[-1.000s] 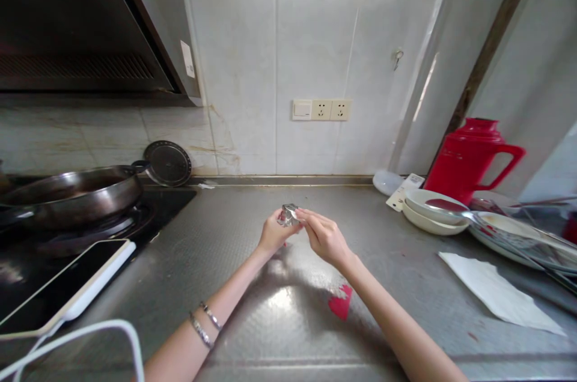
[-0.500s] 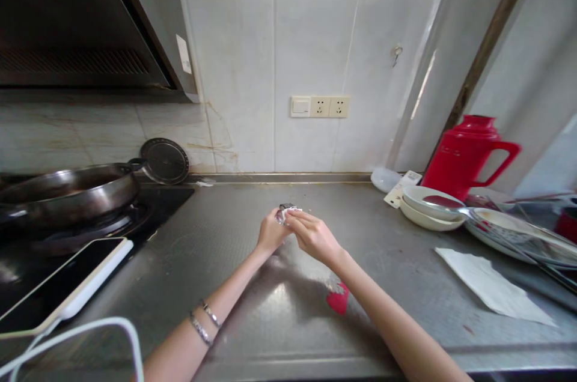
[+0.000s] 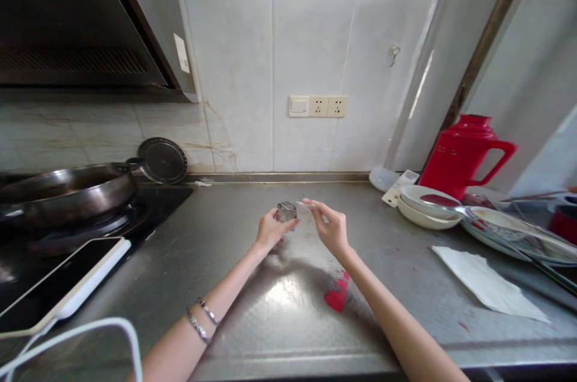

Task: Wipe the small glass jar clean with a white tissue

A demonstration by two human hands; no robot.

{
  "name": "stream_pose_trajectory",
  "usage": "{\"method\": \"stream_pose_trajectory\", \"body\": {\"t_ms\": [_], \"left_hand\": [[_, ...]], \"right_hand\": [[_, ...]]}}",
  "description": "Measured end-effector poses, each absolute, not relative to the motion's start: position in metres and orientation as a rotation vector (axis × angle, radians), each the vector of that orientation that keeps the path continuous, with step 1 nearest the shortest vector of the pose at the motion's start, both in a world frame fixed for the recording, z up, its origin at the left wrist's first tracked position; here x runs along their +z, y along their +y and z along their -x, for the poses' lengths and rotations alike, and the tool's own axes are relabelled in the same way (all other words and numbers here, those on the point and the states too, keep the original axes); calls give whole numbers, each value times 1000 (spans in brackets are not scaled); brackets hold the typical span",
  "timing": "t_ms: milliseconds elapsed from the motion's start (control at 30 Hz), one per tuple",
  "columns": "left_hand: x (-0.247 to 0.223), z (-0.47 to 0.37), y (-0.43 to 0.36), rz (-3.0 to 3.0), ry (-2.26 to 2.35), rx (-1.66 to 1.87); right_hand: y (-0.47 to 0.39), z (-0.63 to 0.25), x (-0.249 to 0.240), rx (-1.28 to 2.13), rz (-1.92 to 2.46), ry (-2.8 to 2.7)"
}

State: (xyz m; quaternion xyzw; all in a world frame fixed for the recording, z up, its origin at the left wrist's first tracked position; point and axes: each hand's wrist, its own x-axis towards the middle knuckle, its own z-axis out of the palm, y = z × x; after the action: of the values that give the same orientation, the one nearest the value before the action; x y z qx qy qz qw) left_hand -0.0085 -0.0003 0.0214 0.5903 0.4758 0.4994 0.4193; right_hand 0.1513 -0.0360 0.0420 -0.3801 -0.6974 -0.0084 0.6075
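A small clear glass-like container (image 3: 287,211) with a dark rim is held by my left hand (image 3: 270,229), its fingers wrapped round the side, above the metal counter (image 3: 202,274). Just to the right, my right hand (image 3: 331,228) has its fingertips pinched on a small whitish piece (image 3: 304,203), too small to make out. The two hands are apart. A torn red patch (image 3: 337,295) lies on the counter below my right wrist.
At the left, a pan (image 3: 72,193) sits on the stove, with a phone (image 3: 63,286) in front. On the right are a red thermos (image 3: 464,157), stacked bowls (image 3: 426,208), a plate (image 3: 491,223) and a white paper sheet (image 3: 487,283). A round dark lid (image 3: 162,161) leans on the wall.
My right hand has moved off the container to the right, its fingers no longer over the top. The container's rim now shows in my left hand. The view has shifted slightly.
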Motion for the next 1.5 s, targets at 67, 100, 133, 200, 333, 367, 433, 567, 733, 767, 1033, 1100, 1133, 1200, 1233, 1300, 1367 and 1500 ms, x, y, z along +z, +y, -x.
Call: {"method": "stream_pose_trajectory", "body": {"t_ms": [67, 100, 133, 200, 333, 367, 433, 567, 733, 767, 1033, 1100, 1133, 1200, 1233, 1300, 1367, 1500], "left_hand": [[23, 6, -3, -1439, 1151, 1225], [23, 6, -5, -1422, 1124, 1216], [24, 5, -6, -1405, 1100, 1206], [25, 4, -9, -1372, 1064, 1185], [30, 4, -14, -1329, 1014, 1149], [31, 4, -14, -1328, 1011, 1145], [32, 6, -14, -1330, 1022, 1153], [31, 8, -10, -1342, 1060, 1180], [30, 8, -7, -1344, 1049, 1188], [30, 8, -7, -1342, 1050, 1188], [26, 5, -11, -1323, 962, 1112], [25, 4, -13, -1319, 941, 1091], [25, 3, -13, -1315, 937, 1088], [26, 3, -13, -1301, 934, 1092], [27, 3, -13, -1294, 931, 1097], [29, 5, -13, -1291, 914, 1108], [31, 7, -13, -1301, 895, 1106], [30, 9, -11, -1330, 862, 1066]], "right_hand": [[-32, -154, 41, 6, 922, -1566], [-31, -155, 40, 26, 919, -1575], [-30, -154, 39, 54, 911, -1595], [-30, -151, 35, 114, 883, -1638], [-32, -145, 30, 168, 833, -1674], [-33, -145, 28, 162, 825, -1681], [-33, -145, 26, 131, 807, -1701], [-33, -146, 26, 77, 765, -1746], [-36, -152, 35, 183, 895, -1657], [-36, -153, 36, 215, 933, -1594], [-14, -153, 24, 509, 1068, -1296], [-12, -150, 19, 719, 1053, -1266], [-13, -148, 19, 823, 1035, -1254], [-15, -145, 19, 991, 982, -1245], [-17, -144, 20, 1054, 947, -1249], [-21, -143, 24, 1158, 871, -1268], [-24, -144, 28, 1259, 811, -1290], [-31, -145, 35, 1408, 748, -1340]]}}
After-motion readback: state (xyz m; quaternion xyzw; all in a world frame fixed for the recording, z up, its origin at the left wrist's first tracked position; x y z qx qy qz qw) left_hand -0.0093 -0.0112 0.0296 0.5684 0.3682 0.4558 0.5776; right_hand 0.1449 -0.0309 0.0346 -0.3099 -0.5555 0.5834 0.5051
